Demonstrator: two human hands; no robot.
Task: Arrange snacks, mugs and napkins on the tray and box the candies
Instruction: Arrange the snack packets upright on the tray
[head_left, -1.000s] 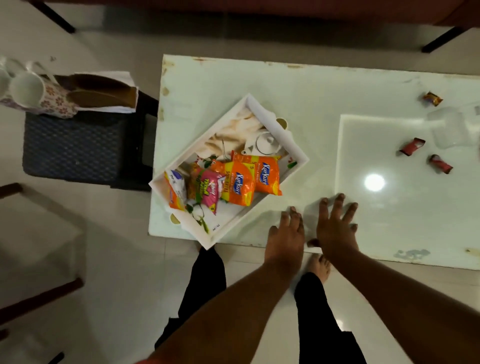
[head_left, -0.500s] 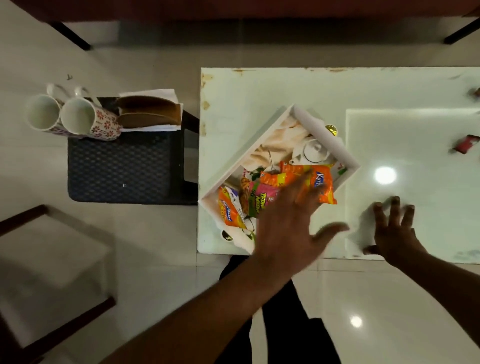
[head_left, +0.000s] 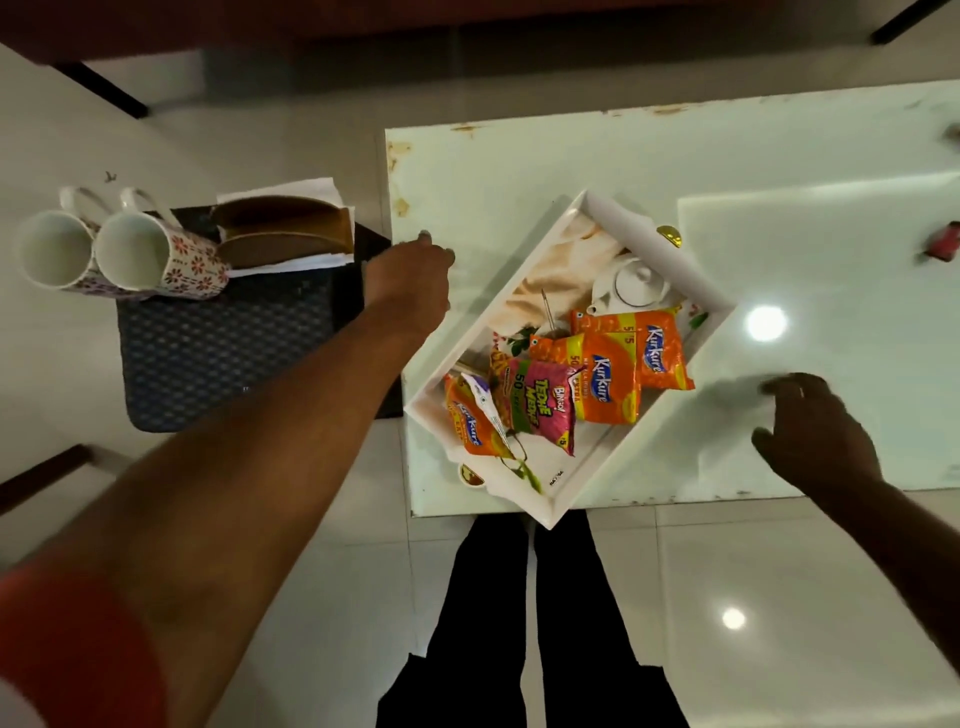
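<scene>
A white tray (head_left: 670, 249) lies turned at an angle on the pale table (head_left: 519, 166). It holds several snack packets, orange ones (head_left: 608, 382) and a pink one (head_left: 540, 405). Two floral mugs (head_left: 130, 254) lie on their sides on a dark stool (head_left: 218, 348) left of the table, beside a brown napkin holder (head_left: 283, 234) with white napkins. My left hand (head_left: 410, 275) reaches over the table's left edge toward the stool, empty, fingers loosely curled. My right hand (head_left: 815, 431) rests spread on the table, right of the tray. A red candy (head_left: 943, 247) lies at the far right.
The tray's near corner overhangs the table's front edge. My legs in dark trousers (head_left: 530, 613) stand on the pale tiled floor below it. A dark chair frame (head_left: 47, 467) shows at lower left, and furniture legs (head_left: 104, 88) at the top.
My left hand swung from the table's front edge, across the tray, out to the left edge near the stool. My right hand stayed on the table. The view shifted left.
</scene>
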